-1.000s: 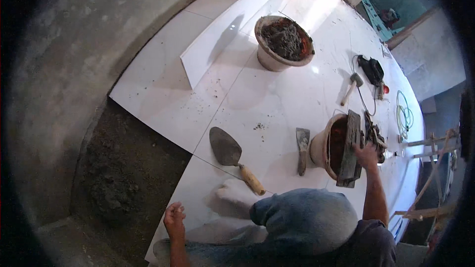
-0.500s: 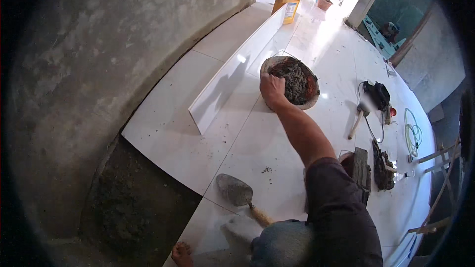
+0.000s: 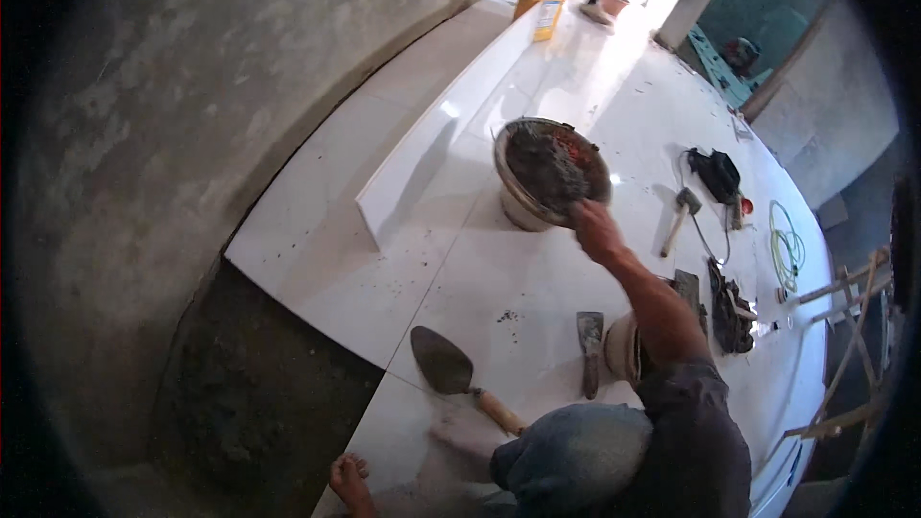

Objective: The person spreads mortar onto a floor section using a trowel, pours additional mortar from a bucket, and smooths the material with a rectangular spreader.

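Reaching forward with the right arm, nearly straight out of a dark sleeve (image 3: 696, 412), past a denim-covered knee (image 3: 585, 441). Bent a little at the wrist, with the right hand (image 3: 597, 230) angled down onto the near right rim of a bucket (image 3: 523, 209) filled with grey mortar (image 3: 542, 168). Gripping that rim, with fingers curled over its edge and slightly blurred. Standing ahead on white floor tiles (image 3: 537, 278), just right of a long white panel (image 3: 451, 125) set on edge: this same bucket. Holding the left hand (image 3: 351, 473) low and well apart from the right, near the border of a dark untiled patch (image 3: 278, 355); bent inward at the fingers, too small to tell how tightly. Lying between both hands: a trowel (image 3: 443, 361) and a flat scraper (image 3: 590, 357). Partly covered by the right forearm: a second bucket (image 3: 622, 350).
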